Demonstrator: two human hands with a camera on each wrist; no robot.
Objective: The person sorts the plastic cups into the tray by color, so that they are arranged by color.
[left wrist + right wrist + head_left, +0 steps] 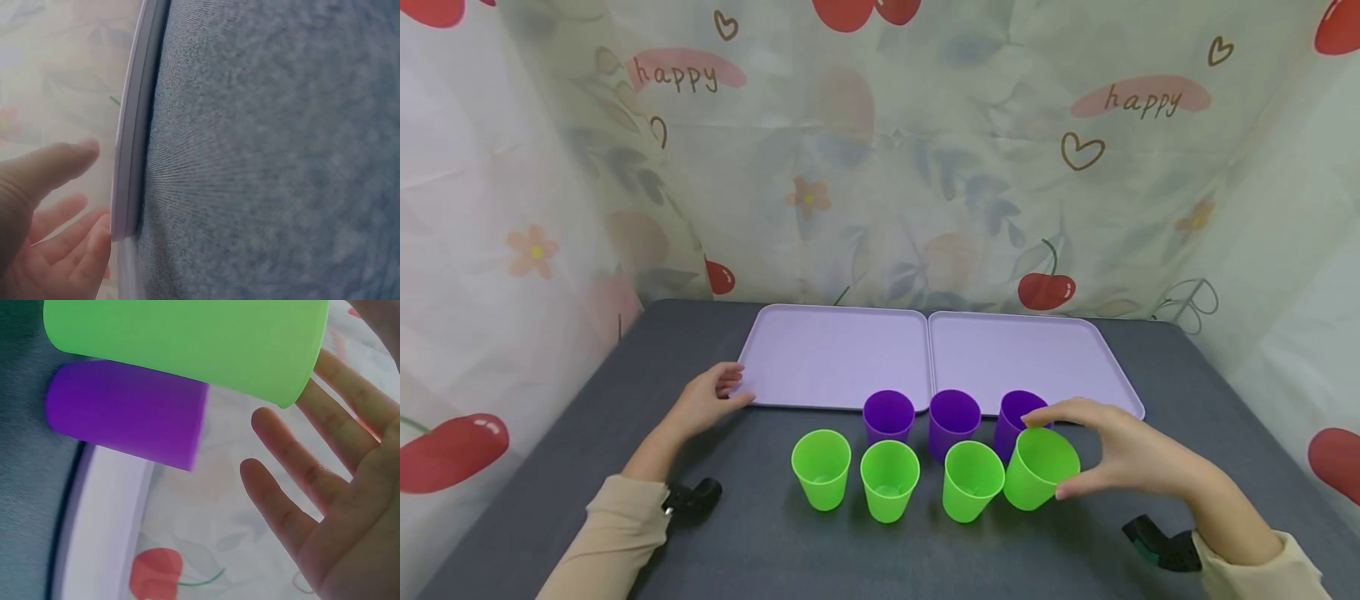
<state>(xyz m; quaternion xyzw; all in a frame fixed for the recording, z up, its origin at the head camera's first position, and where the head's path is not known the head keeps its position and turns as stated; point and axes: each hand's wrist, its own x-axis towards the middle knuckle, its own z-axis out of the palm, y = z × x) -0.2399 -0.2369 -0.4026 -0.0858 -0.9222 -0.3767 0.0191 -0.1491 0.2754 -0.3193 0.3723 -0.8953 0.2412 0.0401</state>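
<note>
My right hand point(1108, 446) is around the rightmost green cup point(1041, 468), with the thumb on its near right side and the index finger over the rim. In the right wrist view the other fingers point(294, 456) spread out beside the green cup point(187, 344). My left hand point(707, 400) is at the front left corner of the left lilac tray point(835, 354). In the left wrist view the fingers point(69, 250) are right at the tray's corner, while the thumb stands apart from the edge.
Three more green cups point(822, 469) stand upright in the front row. Behind them are three purple cups point(955, 423), the right one partly hidden. A second lilac tray point(1026, 358) adjoins the first on the dark cloth-covered table point(760, 542). Patterned curtains point(910, 167) enclose the table.
</note>
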